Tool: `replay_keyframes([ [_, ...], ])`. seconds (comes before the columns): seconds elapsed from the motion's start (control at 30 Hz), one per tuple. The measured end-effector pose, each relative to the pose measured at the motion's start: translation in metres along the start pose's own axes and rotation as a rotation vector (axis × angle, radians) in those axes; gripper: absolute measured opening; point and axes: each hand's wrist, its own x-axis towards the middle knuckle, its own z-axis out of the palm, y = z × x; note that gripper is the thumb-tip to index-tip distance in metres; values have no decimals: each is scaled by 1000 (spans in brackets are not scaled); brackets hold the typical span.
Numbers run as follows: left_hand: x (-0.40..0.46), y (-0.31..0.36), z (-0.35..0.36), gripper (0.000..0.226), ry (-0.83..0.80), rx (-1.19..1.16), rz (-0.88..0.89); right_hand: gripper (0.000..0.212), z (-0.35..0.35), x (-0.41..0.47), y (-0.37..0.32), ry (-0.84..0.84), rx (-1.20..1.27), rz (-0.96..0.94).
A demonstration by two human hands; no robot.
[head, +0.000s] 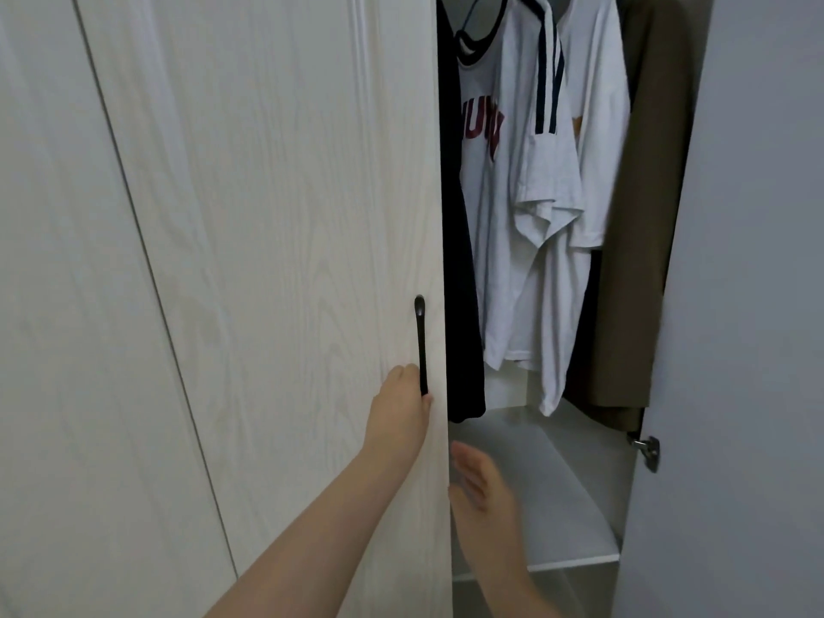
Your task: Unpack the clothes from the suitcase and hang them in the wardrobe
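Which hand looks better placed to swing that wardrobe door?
Probably the left hand: it already grips the black door handle. The right hand hangs open and blurred near the door's edge, holding nothing.

A black handle point(421, 345) stands upright near the edge of a pale wood-grain door point(276, 216), its lower end inside the left grip point(403, 394). Well to the right of that grip, a metal hinge point(646, 450) sits on a grey panel point(749, 260). Between them, lower down, lies a white shelf point(557, 475).
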Motion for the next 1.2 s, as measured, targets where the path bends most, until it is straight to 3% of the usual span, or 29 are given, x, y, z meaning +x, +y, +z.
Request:
replay_keyframes([
  [0.23,21,-1,19,11,22,38,-15,57,-13,27,12,-5,-29,7],
  [0.4,21,-3,24,11,59,44,-4,58,-13,37,13,44,-6,32],
  [0.53,24,-4,24,12,65,58,16,43,-12,40,12,41,63,71],
  [0.67,22,-7,27,9,107,42,68,50,-18,28,9,51,-54,-17],
  [0.77,9,-12,33,7,214,-186,28,47,-28,20,5,92,-85,-44],
  [0.83,-9,-15,42,10,242,-500,-144,46,-38,16,2,158,-91,-56],
  [0.93,-33,-9,67,18,47,-614,-307,50,-59,14,0,274,-94,-68],
  [1.03,-49,19,93,21,-269,-456,-134,53,-81,9,0,377,-113,-108],
  [1.2,-61,88,105,22,-471,-610,1,51,-120,-11,-16,570,-169,-207],
])
